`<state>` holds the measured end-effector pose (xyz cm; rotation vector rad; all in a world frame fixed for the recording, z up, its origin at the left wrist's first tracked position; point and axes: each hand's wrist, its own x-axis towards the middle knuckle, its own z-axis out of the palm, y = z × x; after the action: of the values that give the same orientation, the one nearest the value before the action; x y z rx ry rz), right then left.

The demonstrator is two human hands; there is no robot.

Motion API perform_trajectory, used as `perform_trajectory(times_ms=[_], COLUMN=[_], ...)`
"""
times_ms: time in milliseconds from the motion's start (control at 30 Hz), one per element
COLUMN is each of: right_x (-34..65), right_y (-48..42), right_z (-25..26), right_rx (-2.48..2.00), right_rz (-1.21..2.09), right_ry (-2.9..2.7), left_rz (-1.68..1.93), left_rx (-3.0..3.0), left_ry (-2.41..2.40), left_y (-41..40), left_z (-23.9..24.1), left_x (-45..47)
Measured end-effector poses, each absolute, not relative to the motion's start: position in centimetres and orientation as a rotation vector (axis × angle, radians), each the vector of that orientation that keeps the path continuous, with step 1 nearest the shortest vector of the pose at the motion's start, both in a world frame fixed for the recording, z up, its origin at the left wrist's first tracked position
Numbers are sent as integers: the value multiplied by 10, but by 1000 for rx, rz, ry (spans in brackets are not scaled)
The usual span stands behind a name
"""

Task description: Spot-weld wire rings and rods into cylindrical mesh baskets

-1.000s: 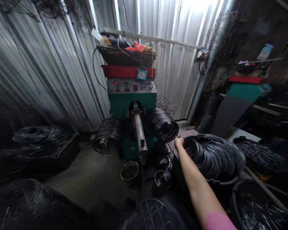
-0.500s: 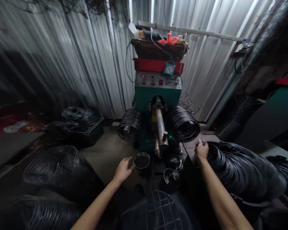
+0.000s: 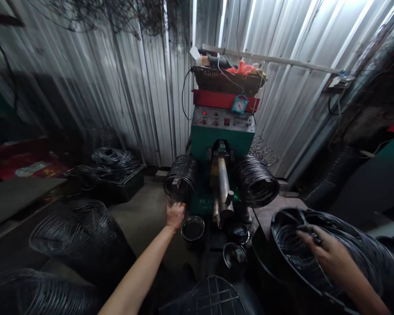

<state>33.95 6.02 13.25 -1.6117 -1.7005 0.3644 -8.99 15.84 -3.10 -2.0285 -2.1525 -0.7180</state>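
Note:
My left hand reaches forward to the bottom of the left coil of black wire rings hanging beside a green machine; its fingers curl at the lowest rings. My right hand is low at the right, fingers closed on black wire rings in a big stack that fills a black tub. A second coil hangs on the machine's right side. A steel shaft sticks out between the two coils.
Small round tins sit on the floor under the shaft. A wire grid basket lies at the bottom centre. More heaps of black wire and a crate of coils fill the left. Corrugated metal walls stand behind.
My left hand has come into view and moved up from the tin to the left coil. My right hand has pulled back from the stack's front edge toward me, over the rings.

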Motion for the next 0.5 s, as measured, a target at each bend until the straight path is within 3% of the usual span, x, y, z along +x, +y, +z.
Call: perform_trajectory(times_ms=[267,500], right_x=[352,336], right_y=[22,-18], right_z=[67,97], right_rx=[-1952,-1932], right_rz=[263,-14], right_ry=[-2093,-1996], left_rz=[-983,-1136], left_rx=[-2073,-1599], left_ry=[-1980,-2312], left_y=[129,91], left_z=[3,106], left_x=[-87,-126])
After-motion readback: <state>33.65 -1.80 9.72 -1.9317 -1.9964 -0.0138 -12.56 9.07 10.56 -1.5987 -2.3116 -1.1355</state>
